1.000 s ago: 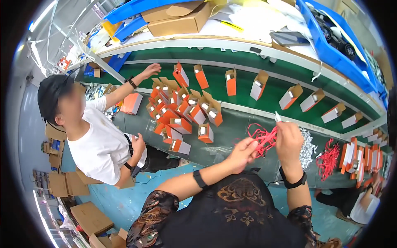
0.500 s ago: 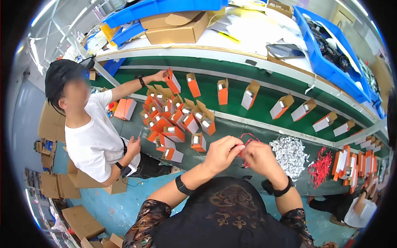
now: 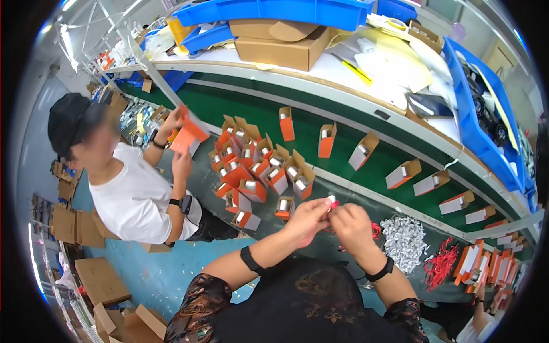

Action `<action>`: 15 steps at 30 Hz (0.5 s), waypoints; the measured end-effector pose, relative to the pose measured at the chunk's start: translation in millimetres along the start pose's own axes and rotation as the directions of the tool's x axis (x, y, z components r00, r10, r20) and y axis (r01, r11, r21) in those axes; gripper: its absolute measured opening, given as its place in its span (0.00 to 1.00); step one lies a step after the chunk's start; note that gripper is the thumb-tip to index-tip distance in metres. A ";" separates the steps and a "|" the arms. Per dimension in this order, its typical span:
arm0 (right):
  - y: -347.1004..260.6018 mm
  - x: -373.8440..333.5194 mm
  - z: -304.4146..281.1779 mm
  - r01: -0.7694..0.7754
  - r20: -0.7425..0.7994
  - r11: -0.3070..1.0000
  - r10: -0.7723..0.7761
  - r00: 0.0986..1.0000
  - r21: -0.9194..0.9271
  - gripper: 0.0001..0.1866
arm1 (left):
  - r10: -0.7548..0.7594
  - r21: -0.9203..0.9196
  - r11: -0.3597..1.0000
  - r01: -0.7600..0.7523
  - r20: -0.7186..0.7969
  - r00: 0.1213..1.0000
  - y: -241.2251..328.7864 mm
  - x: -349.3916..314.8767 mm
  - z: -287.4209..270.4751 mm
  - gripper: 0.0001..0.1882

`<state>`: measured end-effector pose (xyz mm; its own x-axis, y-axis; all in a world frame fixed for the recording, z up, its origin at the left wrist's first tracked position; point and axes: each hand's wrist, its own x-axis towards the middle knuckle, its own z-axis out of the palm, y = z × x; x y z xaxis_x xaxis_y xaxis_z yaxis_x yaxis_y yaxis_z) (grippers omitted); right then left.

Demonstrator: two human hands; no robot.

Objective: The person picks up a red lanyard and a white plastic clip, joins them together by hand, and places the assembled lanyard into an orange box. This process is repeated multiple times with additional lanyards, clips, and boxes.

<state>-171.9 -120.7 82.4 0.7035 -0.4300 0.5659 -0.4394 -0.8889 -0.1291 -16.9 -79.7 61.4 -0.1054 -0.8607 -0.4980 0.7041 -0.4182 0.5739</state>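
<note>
My left hand (image 3: 310,221) and my right hand (image 3: 351,228) meet in front of my chest, fingers pinched together. Between their fingertips a red cord (image 3: 334,205) is bunched, with a small white piece at its top; most of it is hidden by the fingers. Just right of my right hand, more red cord (image 3: 376,230) lies on the dark bench. Beyond it is a heap of small silvery-white packets (image 3: 404,243), then a tangled pile of red cords (image 3: 441,264).
Open orange-and-white boxes (image 3: 251,160) crowd the bench ahead left; more stand spaced along the green conveyor (image 3: 309,134). At left a co-worker (image 3: 137,183) holds an orange box (image 3: 190,136). A shelf with blue trays (image 3: 274,12) spans above. Another person's hand (image 3: 479,297) is far right.
The co-worker has brought an orange box back from the conveyor and now holds it with both hands. A white piece now shows above my fingertips. My view has shifted.
</note>
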 end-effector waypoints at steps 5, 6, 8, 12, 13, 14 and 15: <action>2.9 24.5 1.0 0.101 0.077 0.994 -0.104 0.992 0.036 0.15 | 0.068 0.080 0.994 -0.068 -0.006 0.998 51.4 26.3 -19.1 0.10; 7.2 25.0 2.2 0.042 0.134 0.997 -0.050 0.990 0.061 0.17 | 0.136 0.069 0.988 -0.137 0.025 0.990 72.7 37.7 -25.8 0.10; 19.0 17.4 5.9 -0.015 0.045 0.993 0.010 0.999 0.120 0.20 | 0.376 0.110 0.915 -0.389 0.122 0.919 126.7 68.7 -43.2 0.06; 49.8 -20.6 28.8 -0.357 0.158 0.913 0.329 0.931 0.200 0.19 | 0.539 0.004 0.833 -0.553 -0.228 0.811 226.2 167.8 -81.3 0.18; 56.9 -32.7 35.1 -0.434 0.209 0.890 0.402 0.891 0.141 0.18 | 0.541 -0.012 0.824 -0.566 -0.279 0.794 242.5 194.4 -92.2 0.20; 61.5 -46.6 39.5 -0.435 0.205 0.890 0.403 0.892 0.141 0.18 | 0.526 0.015 0.831 -0.556 -0.341 0.779 255.8 220.3 -102.7 0.21; 64.6 -60.3 43.0 -0.493 0.242 0.861 0.456 0.857 0.124 0.17 | 0.549 0.037 0.819 -0.572 -0.341 0.763 263.7 242.9 -113.1 0.19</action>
<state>-218.7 -159.0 5.0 0.5377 -0.8116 0.2285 -0.6561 -0.5730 -0.4911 222.6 -366.3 18.3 0.5456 -0.7873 -0.2873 0.6110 0.1391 0.7793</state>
